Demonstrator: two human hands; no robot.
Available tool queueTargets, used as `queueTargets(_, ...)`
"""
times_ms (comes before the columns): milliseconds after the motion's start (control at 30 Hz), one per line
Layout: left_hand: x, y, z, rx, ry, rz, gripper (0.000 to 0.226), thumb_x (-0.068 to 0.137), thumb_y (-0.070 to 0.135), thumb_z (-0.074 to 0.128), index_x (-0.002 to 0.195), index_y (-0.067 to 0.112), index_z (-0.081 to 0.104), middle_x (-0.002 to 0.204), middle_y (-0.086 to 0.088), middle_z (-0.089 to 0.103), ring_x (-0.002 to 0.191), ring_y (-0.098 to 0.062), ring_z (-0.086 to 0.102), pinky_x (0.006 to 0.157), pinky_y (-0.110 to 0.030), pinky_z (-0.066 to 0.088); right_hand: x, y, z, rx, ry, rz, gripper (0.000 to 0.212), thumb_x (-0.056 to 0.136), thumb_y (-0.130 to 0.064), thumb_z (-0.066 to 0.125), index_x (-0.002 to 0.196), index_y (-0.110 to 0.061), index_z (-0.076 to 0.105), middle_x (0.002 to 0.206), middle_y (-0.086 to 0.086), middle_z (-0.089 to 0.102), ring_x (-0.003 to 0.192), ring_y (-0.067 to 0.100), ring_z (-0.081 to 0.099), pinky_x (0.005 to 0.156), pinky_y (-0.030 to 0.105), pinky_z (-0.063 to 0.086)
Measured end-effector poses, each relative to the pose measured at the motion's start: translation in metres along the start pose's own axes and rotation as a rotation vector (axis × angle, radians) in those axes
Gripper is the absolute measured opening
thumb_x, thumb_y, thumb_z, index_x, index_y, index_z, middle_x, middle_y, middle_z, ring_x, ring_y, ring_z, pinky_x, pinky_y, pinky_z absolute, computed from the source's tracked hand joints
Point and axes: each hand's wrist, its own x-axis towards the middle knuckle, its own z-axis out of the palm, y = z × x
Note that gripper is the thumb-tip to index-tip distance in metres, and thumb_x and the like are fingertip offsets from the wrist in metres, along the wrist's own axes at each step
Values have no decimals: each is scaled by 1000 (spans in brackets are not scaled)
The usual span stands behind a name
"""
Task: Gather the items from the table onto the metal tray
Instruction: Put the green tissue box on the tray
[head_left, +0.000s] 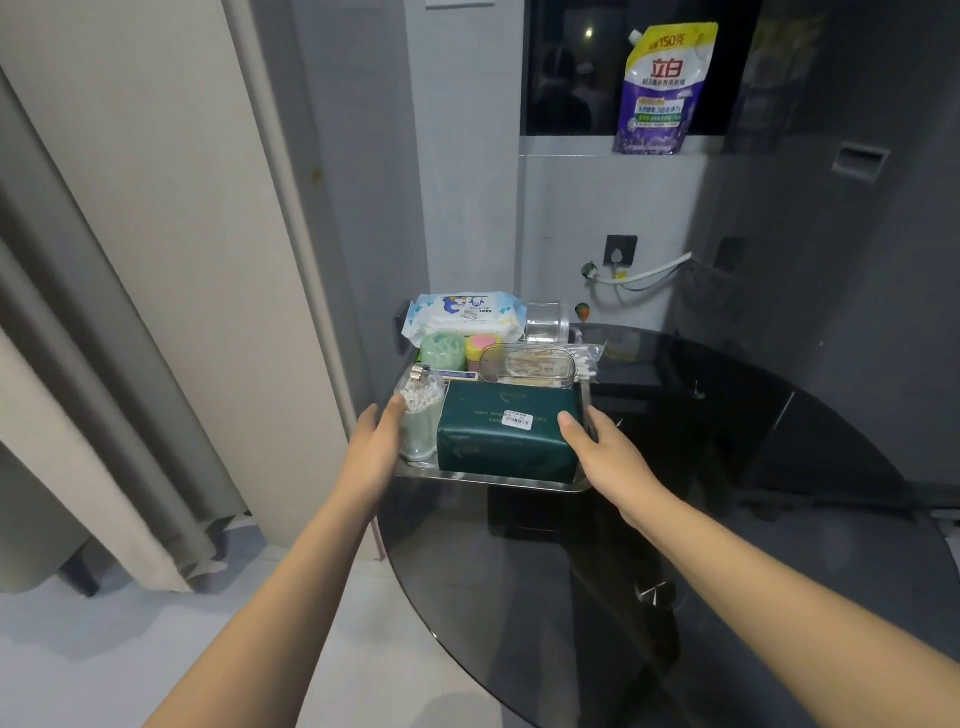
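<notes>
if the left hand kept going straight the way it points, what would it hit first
The left hand points up and away along the tray's left side. Its thumb already touches the cotton swab jar, so that comes first; past it, probably the green tub, though depth is unclear.

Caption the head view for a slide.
Both hands, left hand and right hand, grip the loaded metal tray on the dark glass table.

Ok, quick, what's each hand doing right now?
Left hand: grips the left edge of the metal tray, thumb up by the cotton swab jar.
Right hand: grips the tray's right edge, thumb on the green tissue pack.
</notes>
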Motion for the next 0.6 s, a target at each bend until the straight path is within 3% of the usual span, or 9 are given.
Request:
queueTargets(167, 25, -14, 0, 5, -15, -9, 93, 66, 83, 34, 135, 21, 46, 144, -4, 49, 132, -26, 46, 111, -51, 34, 9, 0, -1, -9, -1, -27, 94, 67, -77, 40, 145, -27, 29, 146, -3, 45, 131, 19, 45, 108, 45, 39)
queueTargets(300, 12, 0, 1, 8, 12, 8, 93, 66, 76, 32, 134, 14, 46, 142, -7, 50, 131, -28, 46, 111, -49, 35, 13, 5, -1, -17, -12, -32, 107, 57, -84, 36, 147, -27, 27, 149, -3, 41, 134, 19, 43, 109, 45, 37)
queueTargets(467, -2, 11, 3, -12, 28, 29, 84, 75, 66, 33, 138, 12, 42, 145, -8, 45, 132, -28, 44, 112, -49, 33, 8, 0, 0, -14, -20, -17, 89, 72, -76, 40, 146, -28, 27, 147, -4, 43, 133, 19, 43, 109, 45, 37)
queueTargets(600, -4, 24, 3, -23, 95, 45, 87, 72, 67, 36, 134, 5, 41, 142, -20, 47, 129, -41, 44, 107, -59, 36, 4, -7, -4, -38, 11, -4, 72, 89, -58, 41, 148, -22, 24, 150, 1, 39, 135, 23, 41, 110, 42, 36)
